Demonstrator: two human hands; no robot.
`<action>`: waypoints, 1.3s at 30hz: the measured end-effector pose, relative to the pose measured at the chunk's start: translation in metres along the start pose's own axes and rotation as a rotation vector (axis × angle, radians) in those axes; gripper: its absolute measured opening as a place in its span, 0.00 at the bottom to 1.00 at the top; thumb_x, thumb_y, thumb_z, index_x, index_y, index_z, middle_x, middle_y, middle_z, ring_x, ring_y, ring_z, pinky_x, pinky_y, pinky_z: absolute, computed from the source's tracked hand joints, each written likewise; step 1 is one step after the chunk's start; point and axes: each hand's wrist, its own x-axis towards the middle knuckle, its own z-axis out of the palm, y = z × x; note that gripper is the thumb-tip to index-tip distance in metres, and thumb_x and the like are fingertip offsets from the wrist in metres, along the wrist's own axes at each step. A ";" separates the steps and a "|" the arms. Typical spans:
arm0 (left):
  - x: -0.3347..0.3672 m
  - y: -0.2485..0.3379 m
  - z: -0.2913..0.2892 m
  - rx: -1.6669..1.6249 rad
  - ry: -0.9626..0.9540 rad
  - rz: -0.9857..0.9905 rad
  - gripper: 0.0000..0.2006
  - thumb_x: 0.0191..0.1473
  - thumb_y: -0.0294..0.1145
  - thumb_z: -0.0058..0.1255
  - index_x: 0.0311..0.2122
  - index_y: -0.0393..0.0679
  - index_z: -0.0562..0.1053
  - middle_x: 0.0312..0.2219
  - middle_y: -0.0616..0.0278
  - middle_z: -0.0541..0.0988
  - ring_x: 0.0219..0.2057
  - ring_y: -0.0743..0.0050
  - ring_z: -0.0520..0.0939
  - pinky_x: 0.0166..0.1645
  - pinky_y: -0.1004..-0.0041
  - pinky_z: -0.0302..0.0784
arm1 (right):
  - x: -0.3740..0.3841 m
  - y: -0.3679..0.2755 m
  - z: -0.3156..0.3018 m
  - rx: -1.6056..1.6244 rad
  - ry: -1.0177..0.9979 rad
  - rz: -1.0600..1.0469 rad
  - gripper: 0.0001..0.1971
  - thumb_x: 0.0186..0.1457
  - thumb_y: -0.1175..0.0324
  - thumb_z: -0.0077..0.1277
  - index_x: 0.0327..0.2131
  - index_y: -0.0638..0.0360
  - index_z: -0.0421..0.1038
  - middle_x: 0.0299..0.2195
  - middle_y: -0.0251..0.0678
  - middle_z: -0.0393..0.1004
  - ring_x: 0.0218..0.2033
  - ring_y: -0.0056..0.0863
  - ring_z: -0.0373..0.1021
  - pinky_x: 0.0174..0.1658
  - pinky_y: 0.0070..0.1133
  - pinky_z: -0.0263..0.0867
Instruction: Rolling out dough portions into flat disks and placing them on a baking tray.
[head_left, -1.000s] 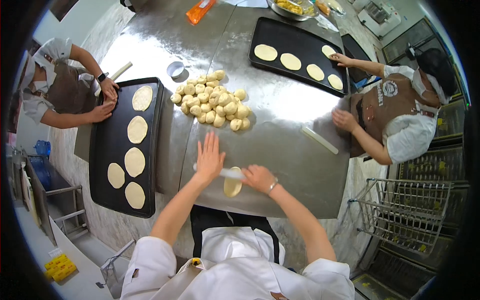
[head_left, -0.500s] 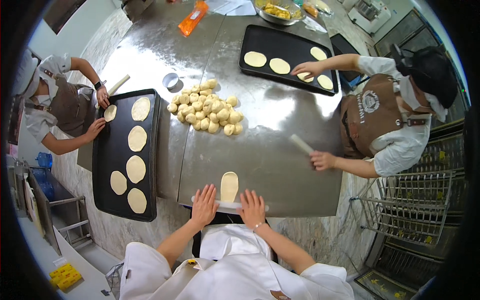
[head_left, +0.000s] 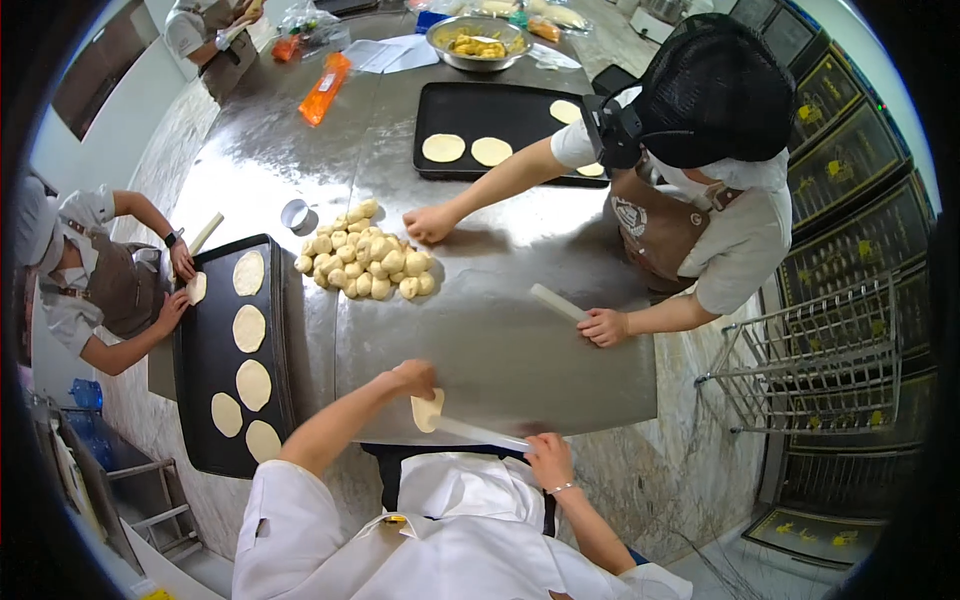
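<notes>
A flat, oval piece of dough (head_left: 427,412) lies near the table edge in front of me. My left hand (head_left: 414,378), slightly blurred, is at its far end with the fingers curled onto it; the fingertips are partly hidden. In my right hand (head_left: 550,462) is the right end of a pale rolling pin (head_left: 480,433), slanting down to the right. The pin's left end touches or overlaps the dough's near right side. Beyond my left hand sits a pile of round dough balls (head_left: 370,255).
At left, a person handles a dough round by a black tray (head_left: 235,420). A co-worker's hand (head_left: 432,223) reaches beside the pile; their other holds a rolling pin (head_left: 558,302). Farther back are another black tray (head_left: 455,105), a metal ring (head_left: 295,214) and a steel bowl (head_left: 478,62).
My left hand has left the rolling pin for the dough's far end. My right hand has shifted right, gripping the pin's end. The right co-worker's hand moved from the tray toward the dough balls.
</notes>
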 end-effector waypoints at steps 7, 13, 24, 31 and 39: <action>-0.095 0.021 -0.020 -0.887 -0.244 -0.099 0.15 0.55 0.34 0.59 0.45 0.38 0.77 0.37 0.62 0.82 0.39 0.73 0.83 0.44 0.73 0.80 | 0.009 0.011 -0.031 0.177 0.288 0.185 0.18 0.47 0.69 0.64 0.44 0.53 0.78 0.42 0.37 0.73 0.45 0.43 0.70 0.50 0.36 0.66; -0.098 -0.008 0.104 -1.501 0.396 -0.299 0.19 0.59 0.30 0.59 0.52 0.34 0.71 0.47 0.54 0.77 0.50 0.63 0.80 0.56 0.65 0.78 | 0.111 -0.047 -0.032 0.128 0.250 0.003 0.20 0.48 0.68 0.64 0.47 0.51 0.77 0.42 0.35 0.72 0.46 0.41 0.70 0.51 0.37 0.65; -0.075 -0.013 0.104 0.162 0.940 -0.364 0.28 0.64 0.42 0.46 0.65 0.39 0.65 0.68 0.55 0.62 0.71 0.50 0.58 0.71 0.38 0.46 | 0.155 -0.094 0.096 -0.278 0.091 -0.266 0.29 0.59 0.58 0.53 0.63 0.56 0.65 0.64 0.42 0.64 0.60 0.40 0.63 0.67 0.44 0.52; 0.001 -0.054 -0.008 0.131 1.077 -0.323 0.29 0.63 0.42 0.48 0.64 0.37 0.65 0.68 0.52 0.61 0.71 0.50 0.56 0.71 0.37 0.45 | 0.296 -0.098 0.081 -0.305 0.200 -0.231 0.29 0.61 0.56 0.51 0.63 0.59 0.64 0.62 0.41 0.65 0.59 0.40 0.63 0.61 0.43 0.58; -0.048 -0.063 0.022 0.142 1.000 -0.296 0.31 0.61 0.42 0.50 0.65 0.36 0.62 0.69 0.50 0.59 0.71 0.52 0.56 0.70 0.38 0.46 | 0.241 -0.107 0.074 -0.232 0.202 -0.553 0.23 0.60 0.56 0.53 0.57 0.52 0.69 0.51 0.41 0.71 0.48 0.38 0.69 0.51 0.38 0.64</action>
